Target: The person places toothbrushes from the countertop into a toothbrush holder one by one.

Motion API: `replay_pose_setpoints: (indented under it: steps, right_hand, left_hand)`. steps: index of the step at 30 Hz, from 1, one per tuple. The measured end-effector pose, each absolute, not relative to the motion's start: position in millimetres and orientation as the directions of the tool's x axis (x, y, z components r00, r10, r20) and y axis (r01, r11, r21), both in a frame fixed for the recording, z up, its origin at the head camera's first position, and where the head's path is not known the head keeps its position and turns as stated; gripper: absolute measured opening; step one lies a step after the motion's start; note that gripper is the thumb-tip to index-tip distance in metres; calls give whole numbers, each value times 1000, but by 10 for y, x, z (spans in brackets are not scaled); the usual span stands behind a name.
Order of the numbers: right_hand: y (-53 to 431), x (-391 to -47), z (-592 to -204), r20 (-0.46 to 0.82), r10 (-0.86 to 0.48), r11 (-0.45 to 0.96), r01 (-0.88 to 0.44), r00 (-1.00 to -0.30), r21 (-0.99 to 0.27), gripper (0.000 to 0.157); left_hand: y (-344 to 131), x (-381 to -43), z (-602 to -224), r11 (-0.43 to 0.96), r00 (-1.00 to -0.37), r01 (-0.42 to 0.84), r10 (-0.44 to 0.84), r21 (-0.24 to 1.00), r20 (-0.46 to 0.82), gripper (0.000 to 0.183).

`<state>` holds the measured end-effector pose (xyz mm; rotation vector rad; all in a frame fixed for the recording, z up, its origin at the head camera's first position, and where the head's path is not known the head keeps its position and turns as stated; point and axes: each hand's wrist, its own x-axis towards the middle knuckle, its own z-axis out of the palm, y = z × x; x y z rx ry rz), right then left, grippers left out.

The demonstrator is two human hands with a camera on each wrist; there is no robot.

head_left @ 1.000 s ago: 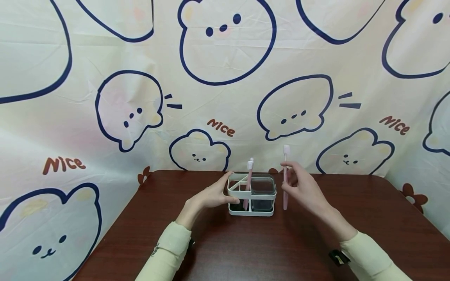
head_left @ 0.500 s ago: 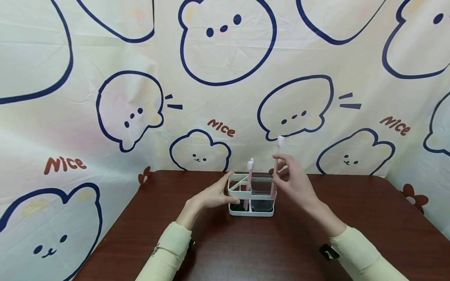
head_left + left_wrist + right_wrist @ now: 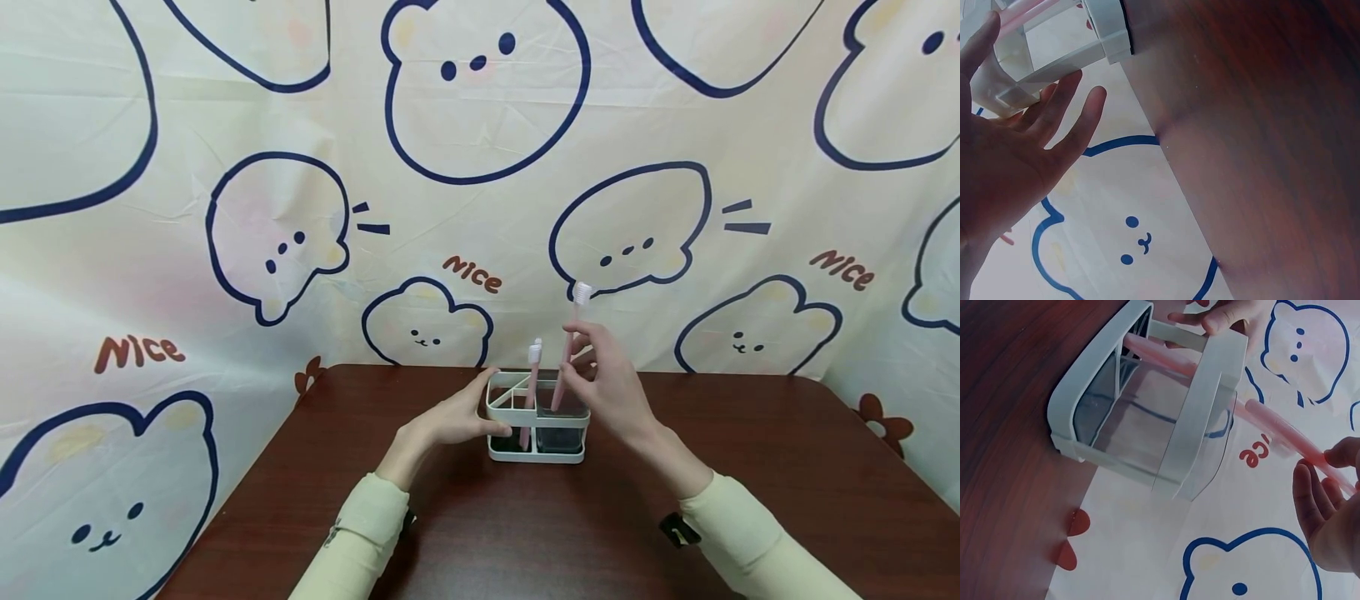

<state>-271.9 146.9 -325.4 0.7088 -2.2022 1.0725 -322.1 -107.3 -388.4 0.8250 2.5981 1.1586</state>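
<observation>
A white toothbrush holder [image 3: 558, 422] with open compartments stands near the table's back edge. My left hand [image 3: 446, 419] grips its left side, the thumb in front and the fingers behind. One pink toothbrush [image 3: 532, 377] stands upright in a left compartment. A second pink toothbrush [image 3: 1285, 432] is pinched by my right hand [image 3: 611, 390], bristles up, its handle tilted. In the head view, that handle's lower end appears over the clear cup [image 3: 1147, 412] in the right part of the holder. From the right wrist, the handle end shows just above the holder's top, outside the cup.
The dark brown wooden table [image 3: 525, 533] stretches in front of and on both sides of the holder. Behind it hangs a pale cloth [image 3: 480, 225] printed with bear outlines, close to the table's back edge.
My right hand has carried its toothbrush leftward and up, from beside the holder to above its right part. The brush tilts more now. My left hand and the holder have stayed in place.
</observation>
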Motion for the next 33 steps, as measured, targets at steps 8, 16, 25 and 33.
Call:
replay_pose_setpoints:
  steps: [8, 16, 25, 33]
  right_hand:
    - [1293, -2771, -3245, 728, -202, 516, -703, -655, -490, 56]
    - [1181, -2805, -3306, 714, -211, 528, -693, -667, -491, 54]
    - [1093, -2832, -3409, 708, -214, 531, -688, -673, -494, 54]
    - [1030, -2822, -3493, 708, -231, 591, -674, -668, -443, 56]
  left_hand:
    - [-1077, -3219, -3870, 539, -830, 407, 556, 737, 52, 89]
    - [-1085, -3232, -3873, 525, -823, 405, 566, 749, 49, 89]
    - [-1077, -3220, -3859, 522, -818, 414, 573, 746, 52, 87]
    - [-1080, -3216, -3859, 508, -812, 411, 581, 757, 51, 84]
